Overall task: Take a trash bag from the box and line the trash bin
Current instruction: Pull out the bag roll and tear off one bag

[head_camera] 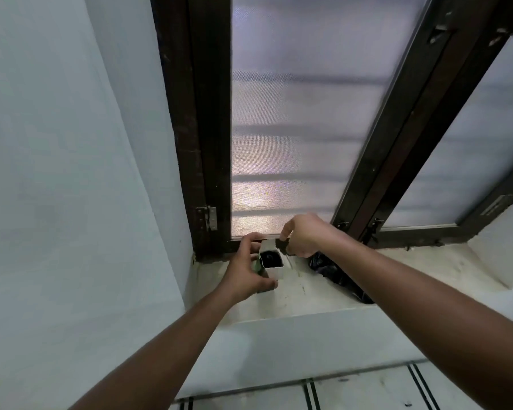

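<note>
- L hand [243,270], lower centre of frame: fingers and thumb curled round the box [271,266], gripping it from its left side & steadying it on the sill [308,291].
- R hand [301,236], just above & right of the box: fingertips pinched together on a dark bit at the box's upper right corner. Looks like the box flap or the free end of a bag; can't tell which, too small.
- Box: small, white, stands upright w/ open mouth facing up toward the camera. Dark roll of trash bags [269,258] visible inside the mouth.
- Key relation: box sits between the two hands, L touching it, R at its top edge. Long axis roughly vertical, so a bag has to come out upward, toward frame top. R hand is the nearer one to the opening; L is the anchor.
- Judgement: early step, bag not yet out. Next move prob. needs R to pull up & away while L holds the box down.
- Further out: crumpled black plastic [335,270] lies on the sill right of the box, partly under the R forearm.
- Behind: dark window frame [208,143], frosted pane [293,128]. Trash bin not in view.
</note>
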